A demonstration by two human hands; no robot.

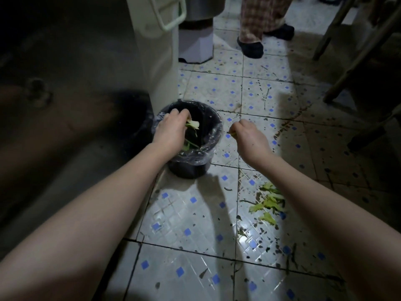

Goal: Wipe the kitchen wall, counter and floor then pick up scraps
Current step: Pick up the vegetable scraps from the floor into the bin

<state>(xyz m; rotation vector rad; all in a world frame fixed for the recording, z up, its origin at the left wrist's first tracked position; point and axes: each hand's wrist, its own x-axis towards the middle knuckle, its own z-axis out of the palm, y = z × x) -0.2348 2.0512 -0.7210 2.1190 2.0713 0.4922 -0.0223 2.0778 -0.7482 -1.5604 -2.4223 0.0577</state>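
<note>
While left hand [171,129] grips greens [192,124] over bin [217,135], right hand [249,137] pinches scrap [231,133], leaves [269,203] nearby, slippered feet [251,48] beyond.

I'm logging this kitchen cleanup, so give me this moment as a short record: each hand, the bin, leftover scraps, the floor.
left hand: holds vegetable scraps over the opening of the bin
right hand: just right of the bin, pinches a small greenish bit
bin: black, clear plastic liner folded over the rim
leftover scraps: green leafy pile on the tiles, beside the right forearm
floor: pale tiles with blue diamonds, dark specks and smears
</note>
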